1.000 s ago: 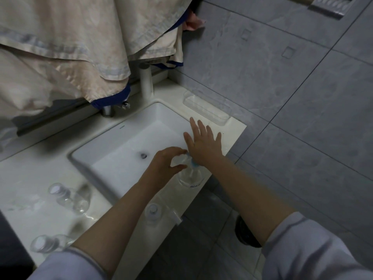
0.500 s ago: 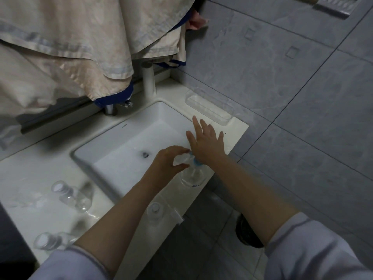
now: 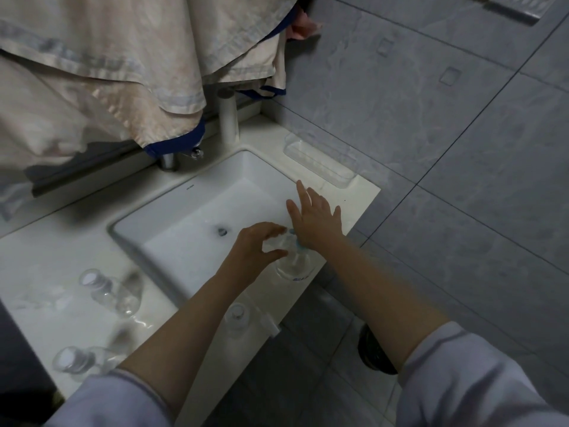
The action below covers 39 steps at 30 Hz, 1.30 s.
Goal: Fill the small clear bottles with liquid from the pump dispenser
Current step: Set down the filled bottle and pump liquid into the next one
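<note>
The clear pump dispenser (image 3: 295, 266) stands on the front rim of the white sink counter (image 3: 46, 263). My right hand (image 3: 317, 218) lies flat on its pump head, fingers spread. My left hand (image 3: 255, 249) holds a small clear bottle (image 3: 277, 243) against the bluish nozzle. Two small clear bottles (image 3: 107, 291) (image 3: 75, 362) with white caps stand on the counter at the left. A third small bottle (image 3: 237, 318) stands on the front rim beneath my left forearm.
The sink basin (image 3: 197, 217) with its drain lies behind my hands. A tap (image 3: 167, 160) and a white post (image 3: 229, 118) stand at the back. A clear tray (image 3: 320, 163) sits on the right rim. Beige cloth (image 3: 123, 72) hangs overhead. Grey tiled floor lies right.
Both hands stay at the dispenser; the right palm has lowered slightly on the pump head. The view shifted a little.
</note>
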Tool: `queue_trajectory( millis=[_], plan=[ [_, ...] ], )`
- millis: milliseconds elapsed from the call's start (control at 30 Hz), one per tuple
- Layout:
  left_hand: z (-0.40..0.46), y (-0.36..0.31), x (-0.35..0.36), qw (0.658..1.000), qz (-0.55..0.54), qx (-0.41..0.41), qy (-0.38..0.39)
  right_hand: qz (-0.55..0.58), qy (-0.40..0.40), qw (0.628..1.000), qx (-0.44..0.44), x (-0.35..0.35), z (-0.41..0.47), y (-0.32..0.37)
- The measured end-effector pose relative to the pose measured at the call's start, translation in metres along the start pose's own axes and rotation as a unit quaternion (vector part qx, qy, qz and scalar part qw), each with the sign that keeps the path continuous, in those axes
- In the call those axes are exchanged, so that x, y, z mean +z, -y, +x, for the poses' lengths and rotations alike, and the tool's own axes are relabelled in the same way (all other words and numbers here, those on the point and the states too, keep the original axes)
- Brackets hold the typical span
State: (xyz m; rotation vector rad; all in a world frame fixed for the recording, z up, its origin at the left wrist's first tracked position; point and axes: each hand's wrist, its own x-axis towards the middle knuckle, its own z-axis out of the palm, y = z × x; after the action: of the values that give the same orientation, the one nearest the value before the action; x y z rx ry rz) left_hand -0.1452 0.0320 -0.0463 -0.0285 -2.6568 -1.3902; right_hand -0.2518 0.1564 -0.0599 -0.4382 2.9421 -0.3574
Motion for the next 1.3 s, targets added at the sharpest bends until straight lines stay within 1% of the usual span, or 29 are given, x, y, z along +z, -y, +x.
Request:
queue_trajectory(
  millis=[100,200,267,400,567,667,833,933,1033,1133,1200,1300],
  plan=[
    [-0.005,0.008,-0.003,1.000,0.003,0.002,-0.020,0.016,0.012,1.000,-0.003,-0.006,0.003,0.000],
    [-0.010,0.016,-0.006,0.998,-0.028,-0.011,-0.049,0.005,0.005,1.000,-0.011,-0.009,0.002,0.001],
    [-0.013,0.019,-0.007,0.998,-0.040,-0.018,-0.049,0.004,0.002,1.000,-0.013,-0.011,0.002,0.003],
    [-0.017,0.024,-0.003,0.998,-0.047,-0.028,-0.030,0.016,-0.008,1.000,-0.014,-0.012,0.001,0.006],
    [-0.023,0.029,0.004,0.996,-0.062,-0.058,0.007,0.021,-0.014,1.000,-0.011,-0.013,-0.002,0.006],
    [-0.020,0.030,0.006,0.996,-0.054,-0.064,0.024,0.024,-0.020,0.999,-0.013,-0.014,-0.003,0.006],
    [-0.020,0.039,0.010,0.992,-0.032,-0.087,0.084,0.026,-0.011,1.000,-0.013,-0.016,-0.003,0.006],
    [-0.020,0.043,0.012,0.990,-0.016,-0.099,0.097,0.030,-0.005,0.999,-0.013,-0.016,-0.003,0.005],
    [-0.020,0.043,0.011,0.992,-0.021,-0.090,0.087,0.032,-0.005,0.999,-0.007,-0.016,-0.003,0.006],
    [-0.022,0.040,0.007,0.995,-0.046,-0.082,0.044,0.034,-0.006,0.999,-0.001,-0.015,-0.004,0.006],
    [-0.023,0.038,0.004,0.997,-0.033,-0.070,0.028,0.035,-0.004,0.999,-0.001,-0.014,-0.003,0.006],
    [-0.021,0.032,0.003,0.998,-0.011,-0.051,0.028,0.027,-0.003,1.000,-0.002,-0.013,-0.001,0.005]
  ],
)
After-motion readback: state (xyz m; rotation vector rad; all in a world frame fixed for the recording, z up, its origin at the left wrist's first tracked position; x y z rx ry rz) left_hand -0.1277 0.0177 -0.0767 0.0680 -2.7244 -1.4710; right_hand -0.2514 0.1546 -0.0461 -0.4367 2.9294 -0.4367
